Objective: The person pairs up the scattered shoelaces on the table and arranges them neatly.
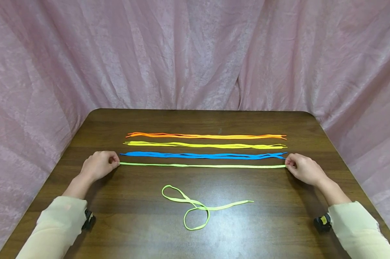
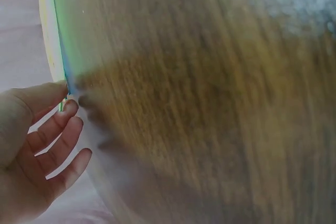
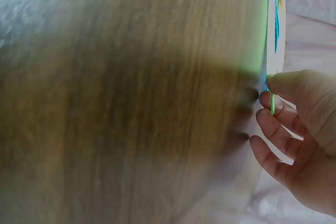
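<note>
A light green shoelace [image 1: 201,166] is drawn out straight from side to side, just in front of the blue laces. My left hand [image 1: 101,164] pinches its left end between thumb and forefinger, and the tip pokes out under the fingers in the left wrist view. At the other end my right hand [image 1: 305,168] pinches the lace the same way; its green tip [image 3: 272,104] shows below the thumb. Closer to me, a second light green shoelace [image 1: 227,206] lies in two loose loops, with one end pointing right.
Behind the stretched lace lie flat, roughly parallel bundles: blue shoelaces [image 1: 201,156], yellow shoelaces [image 1: 201,145] and orange shoelaces [image 1: 201,136]. All rest on a brown wooden table [image 1: 133,230] with rounded far corners. Pink curtains [image 1: 195,54] hang around it.
</note>
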The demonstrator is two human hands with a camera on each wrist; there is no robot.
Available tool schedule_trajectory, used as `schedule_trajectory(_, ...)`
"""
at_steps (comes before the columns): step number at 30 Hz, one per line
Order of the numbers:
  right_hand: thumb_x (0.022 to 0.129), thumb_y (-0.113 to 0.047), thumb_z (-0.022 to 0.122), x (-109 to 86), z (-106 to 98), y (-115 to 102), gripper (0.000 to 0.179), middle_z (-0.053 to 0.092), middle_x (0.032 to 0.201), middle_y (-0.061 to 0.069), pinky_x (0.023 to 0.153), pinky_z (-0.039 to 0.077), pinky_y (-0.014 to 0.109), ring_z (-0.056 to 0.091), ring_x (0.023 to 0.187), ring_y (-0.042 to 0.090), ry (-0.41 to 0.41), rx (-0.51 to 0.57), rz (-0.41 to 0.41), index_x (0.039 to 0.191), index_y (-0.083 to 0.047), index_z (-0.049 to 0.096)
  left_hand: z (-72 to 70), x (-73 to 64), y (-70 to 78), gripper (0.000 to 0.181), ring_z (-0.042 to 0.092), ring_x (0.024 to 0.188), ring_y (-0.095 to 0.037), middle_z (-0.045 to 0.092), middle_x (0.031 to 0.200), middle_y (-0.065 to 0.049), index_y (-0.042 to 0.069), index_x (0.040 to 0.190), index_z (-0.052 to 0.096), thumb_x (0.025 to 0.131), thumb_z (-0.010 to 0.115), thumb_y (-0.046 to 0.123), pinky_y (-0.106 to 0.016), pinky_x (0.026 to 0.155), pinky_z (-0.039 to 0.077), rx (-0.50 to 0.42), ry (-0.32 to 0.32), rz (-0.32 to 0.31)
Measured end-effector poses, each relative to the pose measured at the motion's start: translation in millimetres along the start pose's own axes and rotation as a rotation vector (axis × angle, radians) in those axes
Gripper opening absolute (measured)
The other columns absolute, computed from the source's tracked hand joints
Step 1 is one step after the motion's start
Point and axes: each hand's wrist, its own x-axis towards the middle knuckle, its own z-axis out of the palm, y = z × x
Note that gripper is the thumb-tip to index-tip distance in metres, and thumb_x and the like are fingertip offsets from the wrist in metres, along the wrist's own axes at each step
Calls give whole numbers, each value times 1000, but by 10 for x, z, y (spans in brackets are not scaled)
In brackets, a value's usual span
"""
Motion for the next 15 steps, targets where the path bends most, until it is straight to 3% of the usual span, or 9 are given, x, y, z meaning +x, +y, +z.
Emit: schedule_trajectory(15, 69, 3, 68, 25, 76, -5, 21, 50, 70, -5, 56, 40, 27, 48, 64, 9, 74, -14, -72, 72, -14, 57, 27, 4, 16, 8, 52, 68, -19, 57, 77, -1, 18, 74, 62, 80, 67, 15, -33, 51, 37, -2, 4, 23)
